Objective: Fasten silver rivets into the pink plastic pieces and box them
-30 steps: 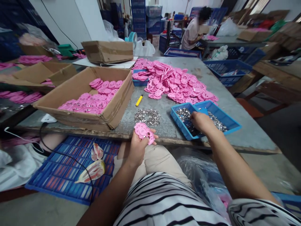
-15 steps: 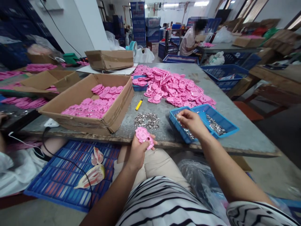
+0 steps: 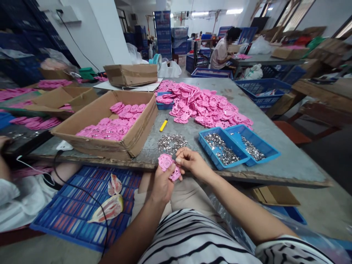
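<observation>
A pink plastic part [image 3: 165,162] with molded holes is gripped in my left hand [image 3: 162,183], the thumb across its face, just off the table's front edge. My right hand [image 3: 191,161] meets the right side of that part with thumb and finger pinched; whatever is between them is too small to make out. Behind both hands lies a heap of small metal pieces [image 3: 172,143]. Two blue trays [image 3: 247,160] of similar metal pieces stand to the right. A large pile of pink parts [image 3: 203,102] covers the table farther back.
An open cardboard box [image 3: 137,141] with pink parts stands at the left. A yellow-handled tool [image 3: 164,125] lies near it. Fruit peel [image 3: 110,209] rests on a blue crate [image 3: 68,205] below the table. Another person [image 3: 220,53] sits in the background; a co-worker's arm [image 3: 4,161] shows at far left.
My right hand has moved left from the blue tray to the pink part in my left hand. My left hand keeps its hold. The view has shifted slightly.
</observation>
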Demonstrator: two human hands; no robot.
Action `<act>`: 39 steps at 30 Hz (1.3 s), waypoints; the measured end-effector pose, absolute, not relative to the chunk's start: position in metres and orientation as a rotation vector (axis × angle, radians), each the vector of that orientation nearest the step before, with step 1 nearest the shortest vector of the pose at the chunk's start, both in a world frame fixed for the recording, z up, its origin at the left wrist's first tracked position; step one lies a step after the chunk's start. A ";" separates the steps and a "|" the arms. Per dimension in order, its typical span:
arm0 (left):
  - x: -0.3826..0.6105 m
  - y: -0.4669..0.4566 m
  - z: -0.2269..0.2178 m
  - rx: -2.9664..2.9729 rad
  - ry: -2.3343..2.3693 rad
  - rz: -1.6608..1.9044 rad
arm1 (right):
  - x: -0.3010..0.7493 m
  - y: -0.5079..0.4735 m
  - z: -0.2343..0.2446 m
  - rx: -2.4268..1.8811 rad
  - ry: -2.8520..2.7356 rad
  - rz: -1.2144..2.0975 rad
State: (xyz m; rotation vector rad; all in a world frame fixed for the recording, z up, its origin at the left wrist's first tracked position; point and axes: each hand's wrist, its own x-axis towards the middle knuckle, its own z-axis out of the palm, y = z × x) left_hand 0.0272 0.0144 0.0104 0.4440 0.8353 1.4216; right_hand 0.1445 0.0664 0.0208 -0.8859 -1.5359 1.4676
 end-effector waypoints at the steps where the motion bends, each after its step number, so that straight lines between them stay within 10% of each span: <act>1: 0.027 0.015 0.010 0.424 0.831 1.429 | 0.144 0.065 0.019 -0.873 -1.459 1.570; 27: 0.029 0.025 -0.001 0.566 1.066 1.745 | 0.122 0.061 0.005 -0.854 -0.938 1.815; 39: 0.025 0.025 0.012 0.493 0.888 1.606 | 0.138 0.066 0.017 -1.024 -1.480 1.303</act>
